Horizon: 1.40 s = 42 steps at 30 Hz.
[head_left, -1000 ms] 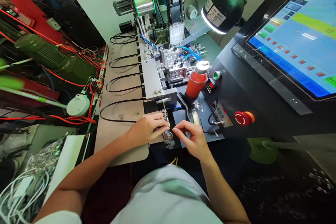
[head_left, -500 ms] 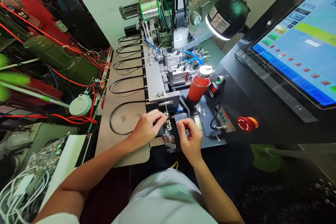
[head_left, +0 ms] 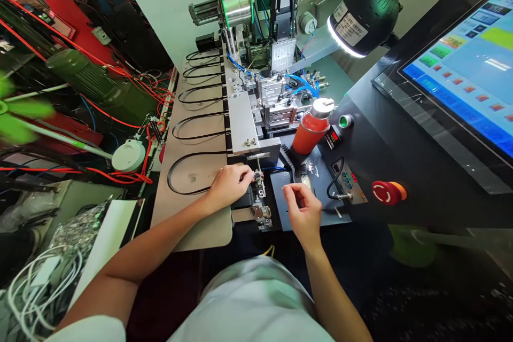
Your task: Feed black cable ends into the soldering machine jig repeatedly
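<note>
My left hand (head_left: 230,186) rests over the edge of the beige plate (head_left: 196,232), thumb and fingers pinched together beside a small metal clamp fixture (head_left: 260,186). Whatever lies between those fingertips is too small to make out. To the right of the fixture, my right hand (head_left: 304,212) hovers above the dark machine top (head_left: 280,206). Its thumb and index finger meet in a pinch, and anything in them is too tiny to name. A looped black cable (head_left: 170,173) lies on the plate near my left wrist. A second metal fixture (head_left: 262,215) sits just below the first.
More black cable loops (head_left: 179,97) line the plate toward the back. A red bottle (head_left: 308,136), a black brush (head_left: 289,163) and a hex key (head_left: 316,202) are beyond my right hand. A red emergency stop button (head_left: 382,192), lamp (head_left: 360,21) and screen (head_left: 473,80) stand to the right.
My right hand has drawn slightly right, widening the gap from the fixture and my left hand. The left hand stays at the fixture. The whole view has shifted a little.
</note>
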### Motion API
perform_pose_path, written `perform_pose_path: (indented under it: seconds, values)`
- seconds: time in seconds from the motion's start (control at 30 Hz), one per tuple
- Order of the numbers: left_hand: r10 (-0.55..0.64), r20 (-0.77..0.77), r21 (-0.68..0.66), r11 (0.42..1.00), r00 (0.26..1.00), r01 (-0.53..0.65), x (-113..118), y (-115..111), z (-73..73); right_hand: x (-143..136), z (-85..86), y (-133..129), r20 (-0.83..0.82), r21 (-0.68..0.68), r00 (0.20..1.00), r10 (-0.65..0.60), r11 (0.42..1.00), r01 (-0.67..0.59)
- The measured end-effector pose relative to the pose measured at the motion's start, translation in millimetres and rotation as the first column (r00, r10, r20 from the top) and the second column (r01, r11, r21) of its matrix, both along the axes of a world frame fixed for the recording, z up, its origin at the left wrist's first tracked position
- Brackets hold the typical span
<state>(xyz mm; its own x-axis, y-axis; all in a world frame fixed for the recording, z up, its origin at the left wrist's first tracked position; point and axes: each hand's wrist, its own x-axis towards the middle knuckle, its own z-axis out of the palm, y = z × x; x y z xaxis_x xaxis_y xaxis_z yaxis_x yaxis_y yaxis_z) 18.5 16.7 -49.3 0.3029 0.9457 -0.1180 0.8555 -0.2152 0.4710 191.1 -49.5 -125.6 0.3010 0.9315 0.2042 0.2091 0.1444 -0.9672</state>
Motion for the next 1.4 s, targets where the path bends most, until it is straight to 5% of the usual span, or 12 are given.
perform_pose_path:
  seconds: [0.4, 0.6, 0.77, 0.97, 1.1, 1.2, 1.4]
  values:
    - [-0.006, -0.057, 0.027, 1.000, 0.998, 0.007, 5.0, 3.4, -1.6, -21.3, 0.9, 51.1, 0.023, -0.026, 0.945, 0.328, 0.945, -0.327]
    - [-0.037, -0.090, 0.195, 0.979, 0.995, 0.054, 0.1, -3.1, -8.9, -31.3, -2.7, 55.6, -0.048, 0.044, 0.949, 0.312, 0.950, -0.310]
    - [-0.246, -0.209, 0.394, 0.865, 0.946, 0.312, -11.7, -10.3, -13.8, -34.5, -5.3, 52.4, -0.106, 0.045, 0.952, 0.287, 0.958, -0.283]
    - [-0.368, -0.425, 0.337, 0.783, 0.827, 0.523, -8.9, -11.3, -4.7, -32.6, -11.6, 54.0, -0.197, -0.003, 0.936, 0.292, 0.954, -0.299]
    - [-0.293, -0.333, 0.363, 0.838, 0.896, 0.408, -13.7, -10.1, -3.6, -23.8, -7.8, 49.0, -0.059, -0.023, 0.975, 0.213, 0.976, -0.214]
    - [-0.203, -0.273, 0.337, 0.895, 0.940, 0.291, -21.1, -7.0, -2.3, -19.6, -1.5, 41.7, 0.131, 0.100, 0.979, 0.159, 0.980, -0.173]
    - [-0.209, -0.318, 0.280, 0.911, 0.925, 0.302, -25.2, -3.1, 1.6, -14.8, -0.7, 30.8, 0.222, 0.229, 0.969, 0.107, 0.960, -0.159]
